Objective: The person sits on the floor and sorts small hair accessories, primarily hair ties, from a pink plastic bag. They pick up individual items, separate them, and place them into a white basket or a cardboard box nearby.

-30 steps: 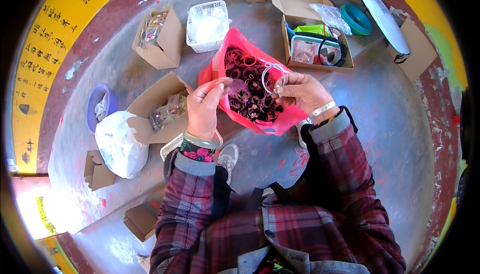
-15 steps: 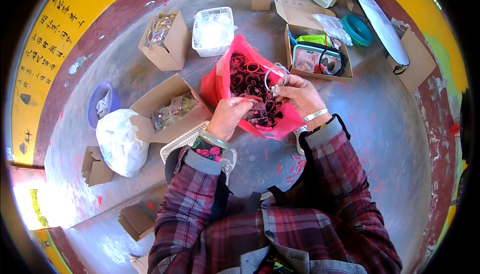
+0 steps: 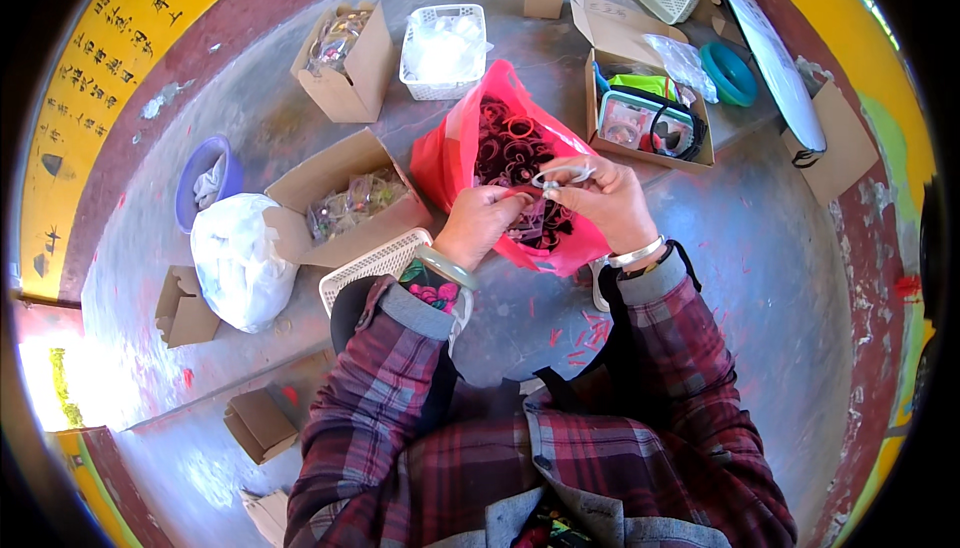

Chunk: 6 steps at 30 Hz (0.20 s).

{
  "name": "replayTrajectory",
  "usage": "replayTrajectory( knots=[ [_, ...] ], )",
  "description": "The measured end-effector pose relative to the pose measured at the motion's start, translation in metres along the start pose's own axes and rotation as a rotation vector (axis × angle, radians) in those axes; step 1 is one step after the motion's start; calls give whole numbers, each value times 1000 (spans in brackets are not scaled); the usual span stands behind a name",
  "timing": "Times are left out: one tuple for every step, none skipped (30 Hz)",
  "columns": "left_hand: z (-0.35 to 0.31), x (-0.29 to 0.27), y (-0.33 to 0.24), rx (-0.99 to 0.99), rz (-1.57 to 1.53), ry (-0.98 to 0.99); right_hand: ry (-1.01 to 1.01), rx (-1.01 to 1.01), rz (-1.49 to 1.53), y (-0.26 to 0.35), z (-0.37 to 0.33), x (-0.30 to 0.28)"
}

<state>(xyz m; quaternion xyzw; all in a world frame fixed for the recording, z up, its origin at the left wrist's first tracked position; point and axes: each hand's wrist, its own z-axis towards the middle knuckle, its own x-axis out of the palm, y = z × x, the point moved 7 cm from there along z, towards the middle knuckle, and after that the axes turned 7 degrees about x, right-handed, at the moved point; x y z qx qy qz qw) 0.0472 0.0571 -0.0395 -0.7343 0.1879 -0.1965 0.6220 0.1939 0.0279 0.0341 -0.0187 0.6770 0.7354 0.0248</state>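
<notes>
A red plastic bag (image 3: 435,163) stands open in front of me, full of dark and reddish hair ties (image 3: 503,156). Over its mouth, my right hand (image 3: 615,210) pinches a pale grey hair tie (image 3: 541,180), whose loop runs around the fingers. My left hand (image 3: 475,228) is closed at the thumb and fingertips on a thin red band (image 3: 524,190), right beside the pale loop. Whether the two bands touch or are joined I cannot tell. A small clear packet shows just under the left fingertips.
Left of the bag are an open cardboard box (image 3: 335,150) of small packets, a cream basket (image 3: 350,281), a white plastic sack (image 3: 240,266) and a purple basin (image 3: 236,176). Beyond stand a packed carton (image 3: 368,73), a white basket (image 3: 445,90) and a box (image 3: 654,153) with pouches.
The pale loop in my right hand has tipped from upright to flatter and come nearer my left fingertips. My left hand has shifted slightly right, and the whole view has moved a little.
</notes>
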Motion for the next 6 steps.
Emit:
replayTrajectory(
  knots=[
    [2,0,4,10,1,2,-43,-97,-131,6,-2,2],
    [3,0,7,20,2,5,-59,-140,-299,13,-3,5],
    [4,0,9,30,2,7,-67,-168,-341,16,-4,9],
    [4,-1,10,60,8,-15,-75,-197,-382,19,-4,13],
    [3,0,8,90,14,-35,-84,-226,-423,22,-5,15],
    [2,1,5,119,20,-56,-79,-222,-505,19,-5,16]
  ],
)
